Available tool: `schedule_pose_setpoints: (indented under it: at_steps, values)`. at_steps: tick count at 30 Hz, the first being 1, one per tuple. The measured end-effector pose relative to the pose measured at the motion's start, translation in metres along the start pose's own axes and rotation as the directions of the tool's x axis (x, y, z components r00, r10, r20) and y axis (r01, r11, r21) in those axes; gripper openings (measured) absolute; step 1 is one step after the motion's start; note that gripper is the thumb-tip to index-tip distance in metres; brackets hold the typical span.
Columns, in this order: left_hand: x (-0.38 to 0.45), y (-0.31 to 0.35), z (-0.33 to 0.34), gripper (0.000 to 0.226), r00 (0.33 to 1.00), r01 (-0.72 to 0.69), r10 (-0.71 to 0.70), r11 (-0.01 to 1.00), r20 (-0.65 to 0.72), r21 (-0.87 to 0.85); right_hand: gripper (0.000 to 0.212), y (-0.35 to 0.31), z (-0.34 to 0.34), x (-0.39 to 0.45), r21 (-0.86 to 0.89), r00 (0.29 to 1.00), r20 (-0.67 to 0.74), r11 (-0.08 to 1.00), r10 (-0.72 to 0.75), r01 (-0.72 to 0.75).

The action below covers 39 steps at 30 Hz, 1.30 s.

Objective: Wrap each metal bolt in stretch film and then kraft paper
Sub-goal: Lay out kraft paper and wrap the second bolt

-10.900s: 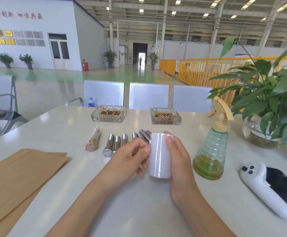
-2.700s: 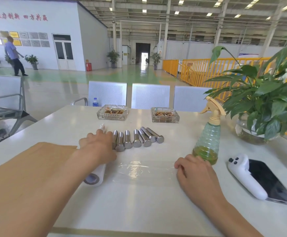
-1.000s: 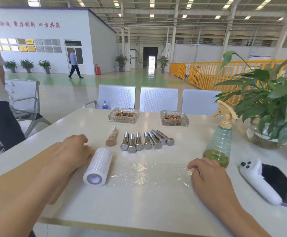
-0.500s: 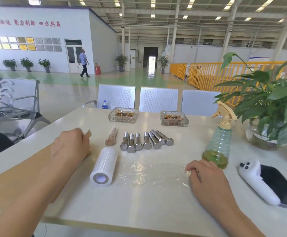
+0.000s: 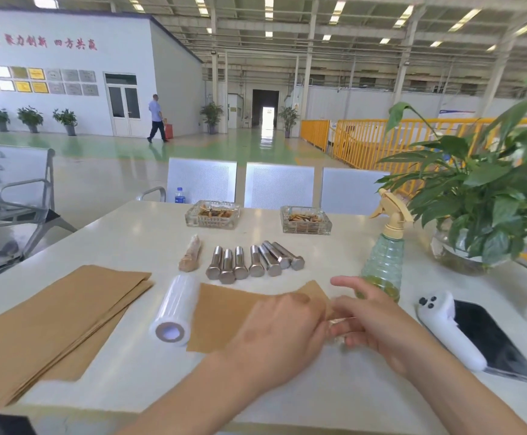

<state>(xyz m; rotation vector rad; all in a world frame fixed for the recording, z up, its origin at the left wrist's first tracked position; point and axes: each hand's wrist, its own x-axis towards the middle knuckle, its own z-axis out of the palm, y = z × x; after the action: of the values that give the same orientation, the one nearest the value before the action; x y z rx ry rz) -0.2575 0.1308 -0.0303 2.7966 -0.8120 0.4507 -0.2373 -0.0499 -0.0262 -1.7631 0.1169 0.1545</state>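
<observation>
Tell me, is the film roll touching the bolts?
Apart. The head view shows bare table between the film roll, lying on its side, and the row of bolts beyond it.

Two bare forearms come into view from about six o'clock, each ending in a bare hand. The left hand [image 5: 282,328] shows its back to the camera; two faint rounded marks sit on it, one near the knuckles and one lower down. The right hand [image 5: 372,321] carries no ring, and no watch or band shows on either wrist. No sleeve reaches the visible part of either arm. The nails that show are short and unpainted.
</observation>
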Motion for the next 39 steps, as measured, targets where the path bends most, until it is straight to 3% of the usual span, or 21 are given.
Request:
schedule_pose_setpoints:
  at_steps: [3, 6, 11, 22, 25, 28, 30, 33, 36, 39]
  values:
    - [-0.003, -0.017, 0.007, 0.035, 0.996, 0.086, -0.083, 0.992, 0.043, -0.088, 0.035, 0.003, 0.001, 0.000, -0.202, 0.997, -0.081, 0.979, 0.004, -0.021]
    - [-0.005, -0.035, 0.012, 0.034, 0.976, 0.177, -0.175, 0.984, 0.132, -0.009, 0.031, 0.006, 0.003, 0.002, -0.291, 0.991, -0.136, 0.956, -0.005, -0.035]
    - [-0.011, -0.048, 0.023, 0.034, 0.945, 0.244, -0.263, 0.963, 0.195, 0.117, 0.030, 0.012, 0.004, 0.004, -0.308, 0.982, -0.179, 0.951, -0.056, -0.002]
    - [-0.014, -0.059, 0.033, 0.033, 0.946, 0.239, -0.261, 0.963, 0.191, 0.127, 0.023, 0.021, 0.009, -0.004, -0.387, 0.978, -0.187, 0.922, -0.093, 0.014]
    - [-0.015, -0.057, 0.033, 0.033, 0.940, 0.258, -0.277, 0.959, 0.197, 0.120, 0.022, 0.023, 0.007, -0.002, -0.617, 0.967, -0.211, 0.786, -0.146, -0.016]
    - [-0.012, -0.056, 0.026, 0.032, 0.930, 0.309, -0.310, 0.950, 0.197, 0.035, 0.014, 0.022, 0.007, 0.002, -0.801, 0.912, -0.265, 0.598, -0.314, -0.027]
    - [0.000, -0.061, 0.016, 0.030, 0.920, 0.376, -0.374, 0.927, 0.117, 0.001, 0.013, 0.022, 0.007, 0.009, -0.834, 0.879, -0.215, 0.548, -0.426, 0.061]
    - [0.031, -0.086, -0.006, 0.034, 0.859, 0.511, -0.510, 0.851, -0.043, 0.119, 0.018, 0.025, 0.009, 0.023, -0.864, 0.860, -0.081, 0.466, -0.503, 0.191]
    - [0.056, -0.112, -0.022, 0.036, 0.764, 0.631, -0.642, 0.765, 0.063, 0.130, 0.027, 0.034, 0.010, 0.033, -0.897, 0.849, 0.075, 0.336, -0.523, 0.286]
    - [0.064, -0.129, -0.014, 0.040, 0.705, 0.664, -0.690, 0.724, 0.167, 0.186, 0.033, 0.038, 0.008, 0.038, -0.887, 0.839, 0.135, 0.313, -0.528, 0.340]
